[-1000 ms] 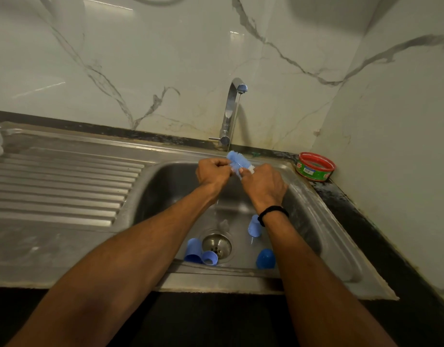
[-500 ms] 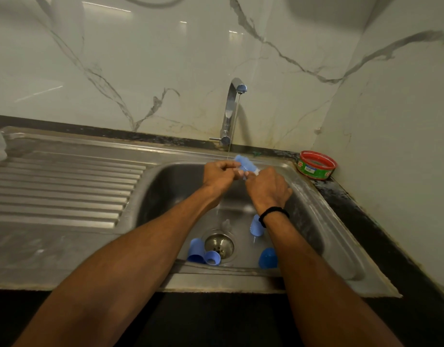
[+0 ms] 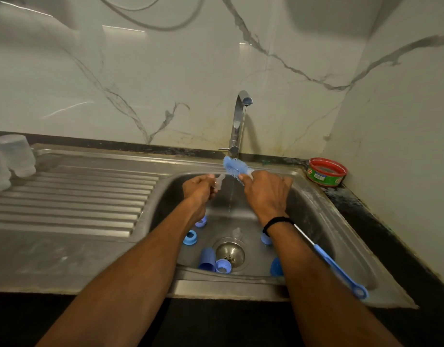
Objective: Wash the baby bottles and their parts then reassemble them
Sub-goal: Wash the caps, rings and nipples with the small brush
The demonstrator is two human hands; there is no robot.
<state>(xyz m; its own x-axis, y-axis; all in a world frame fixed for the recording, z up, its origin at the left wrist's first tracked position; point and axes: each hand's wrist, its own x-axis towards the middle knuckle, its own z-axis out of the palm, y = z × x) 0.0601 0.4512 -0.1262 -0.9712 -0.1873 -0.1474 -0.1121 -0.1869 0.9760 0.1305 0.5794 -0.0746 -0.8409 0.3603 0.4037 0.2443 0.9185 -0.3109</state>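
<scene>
Over the steel sink (image 3: 323, 211), my left hand (image 3: 199, 187) pinches a clear silicone teat (image 3: 219, 181). My right hand (image 3: 266, 190) grips a blue bottle brush (image 3: 234, 167) just below its bristles; the long handle runs back under my wrist to a blue loop at the sink's front right. A thin stream of water falls from the tap (image 3: 238, 121) between my hands. Several blue rings and caps (image 3: 207, 259) lie round the drain (image 3: 230, 254), with another clear teat (image 3: 237, 232) behind it. Two clear bottles (image 3: 14, 155) stand upside down at the far left of the draining board.
A ribbed steel draining board (image 3: 70, 196) stretches left of the basin. A red and green tub (image 3: 326, 171) sits on the dark counter in the back right corner. Marble walls close in behind and to the right.
My hands have drawn apart: the brush has come out of the teat and now points up and left, clear of my left hand. The view has tilted down and widened.
</scene>
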